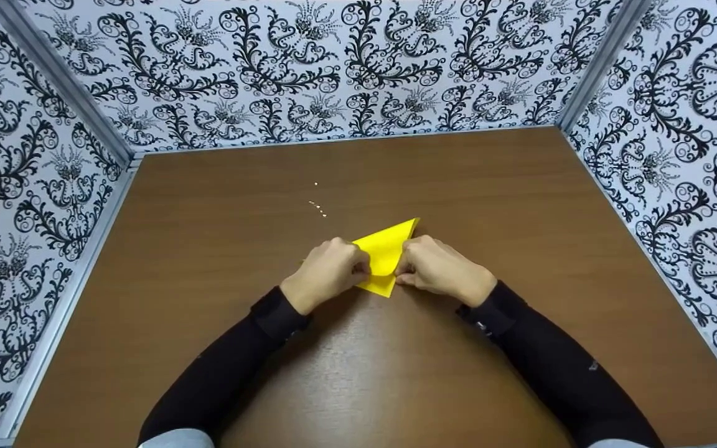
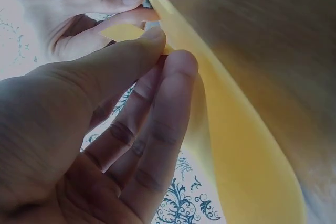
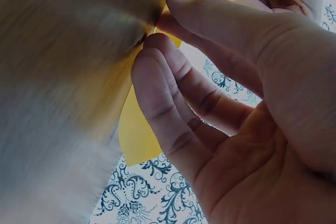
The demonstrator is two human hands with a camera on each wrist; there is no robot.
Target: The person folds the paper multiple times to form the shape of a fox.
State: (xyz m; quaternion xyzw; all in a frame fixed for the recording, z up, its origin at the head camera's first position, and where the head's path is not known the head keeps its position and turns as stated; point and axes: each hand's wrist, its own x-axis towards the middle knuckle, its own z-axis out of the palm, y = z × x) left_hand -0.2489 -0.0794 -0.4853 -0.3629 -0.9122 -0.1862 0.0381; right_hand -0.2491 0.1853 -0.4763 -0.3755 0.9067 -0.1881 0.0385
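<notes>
A sheet of yellow paper is folded over on itself between my two hands, near the middle of the table. My left hand pinches its left side between thumb and fingertips; in the left wrist view a broad curved part of the yellow paper stands beside the fingers. At the right edge, my right hand pinches the paper with thumb and index finger. The right wrist view shows the other fingers against the yellow paper. The spots under the fingertips are hidden.
The brown wooden table carries a few small white specks beyond the left hand. Patterned black-and-white panels wall in the back and both sides, with grey metal posts at the corners.
</notes>
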